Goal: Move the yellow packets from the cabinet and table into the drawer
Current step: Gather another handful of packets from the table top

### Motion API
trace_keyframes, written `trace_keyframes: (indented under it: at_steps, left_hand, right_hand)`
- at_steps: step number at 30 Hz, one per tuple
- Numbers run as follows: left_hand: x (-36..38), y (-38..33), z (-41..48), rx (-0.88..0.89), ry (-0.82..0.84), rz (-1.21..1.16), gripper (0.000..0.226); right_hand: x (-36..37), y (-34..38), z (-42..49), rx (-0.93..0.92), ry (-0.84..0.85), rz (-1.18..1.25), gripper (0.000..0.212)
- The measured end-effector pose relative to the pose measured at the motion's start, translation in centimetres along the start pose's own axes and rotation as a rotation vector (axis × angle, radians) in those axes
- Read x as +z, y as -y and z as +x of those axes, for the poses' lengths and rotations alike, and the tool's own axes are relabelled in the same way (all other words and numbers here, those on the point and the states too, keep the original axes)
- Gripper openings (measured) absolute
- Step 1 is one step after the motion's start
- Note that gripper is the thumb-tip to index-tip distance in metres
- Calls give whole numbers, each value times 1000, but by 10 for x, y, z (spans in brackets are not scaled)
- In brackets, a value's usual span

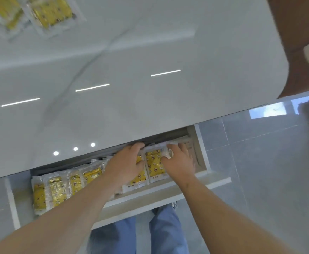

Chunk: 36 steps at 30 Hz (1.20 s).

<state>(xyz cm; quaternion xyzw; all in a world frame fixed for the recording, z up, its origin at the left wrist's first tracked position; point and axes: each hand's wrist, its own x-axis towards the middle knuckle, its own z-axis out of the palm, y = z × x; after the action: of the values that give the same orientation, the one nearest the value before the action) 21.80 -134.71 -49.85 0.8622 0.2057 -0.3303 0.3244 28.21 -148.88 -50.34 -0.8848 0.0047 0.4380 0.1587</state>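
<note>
Yellow packet (153,163) lay in the open drawer (150,197), long axis running front to back, between the two hands. Right hand (180,160) curled thumb and fingers round its far right corner; left hand (125,162), fingers nearly straight, pressed the neighbouring packet (138,177) flat. Two further packets (51,12) lay on the table (131,70), well apart from the drawer, on the left hand's side.

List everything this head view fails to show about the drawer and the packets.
All from the head view:
- Back of the drawer: hidden under the table edge.
- Count of drawer packets: some are covered by the left hand and right hand.
- Left hand's grip: fingertips lost in shadow under the table edge.
- Table packets: blurred, one cut by the frame's left edge.
- Print on drawer packets: too small to read.
</note>
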Motion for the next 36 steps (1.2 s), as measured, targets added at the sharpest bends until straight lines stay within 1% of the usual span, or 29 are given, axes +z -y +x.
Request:
trace_keyframes:
  at_steps: [3,6,8,13,16,20,26,30,32,36]
  left_hand:
    - [-33,-13,-28,99,13,-9,43]
    - [-71,-26,-65,186,3,19,40]
    - [-95,-32,-93,240,-21,51,40]
    - [-136,-35,-168,350,-91,79,42]
    - [-150,-22,-213,436,-123,93,42]
    - [-163,19,-275,453,-152,64,40]
    - [-203,91,-342,459,-165,133,35]
    - [-240,142,-357,462,-171,137,34]
    - [-261,169,-353,473,-174,122,34]
    - [-314,235,-340,505,-177,89,31]
  right_hand:
    - [-6,17,-46,55,-107,220,52]
    - [-16,33,-103,84,-223,443,47]
    - [-22,43,-142,89,-271,545,44]
    - [-23,72,-238,54,-373,677,41]
    - [-11,92,-288,25,-452,724,41]
    - [30,116,-349,-28,-499,772,42]
    - [89,160,-421,-36,-459,847,43]
    - [109,209,-441,-46,-498,821,44]
    - [120,241,-441,-46,-518,805,42]
    - [153,327,-423,-24,-535,800,41]
